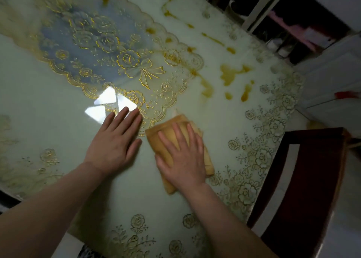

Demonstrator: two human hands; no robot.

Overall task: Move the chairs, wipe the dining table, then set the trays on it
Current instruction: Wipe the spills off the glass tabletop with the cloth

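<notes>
The right hand [183,156] lies flat, fingers spread, pressing a folded yellow cloth [172,138] onto the tabletop [48,109]. The left hand [117,140] rests just beside it, palm down, fingers straight and close together, holding nothing. This looks like the wiping step, with much left to do: amber stains [232,74] sit well beyond the cloth, toward the far edge. A lace mat [109,48] lies between, its scalloped edge touching the left fingertips and near the cloth. A chair [304,181] stands at the right edge. No trays show.

The risks, as I judge them: the cloth could catch the mat's edge and ruck or drag it; wiping the stains wet could smear them wider; reaching far with weight on flat palms could let a hand slide on the glossy surface.
</notes>
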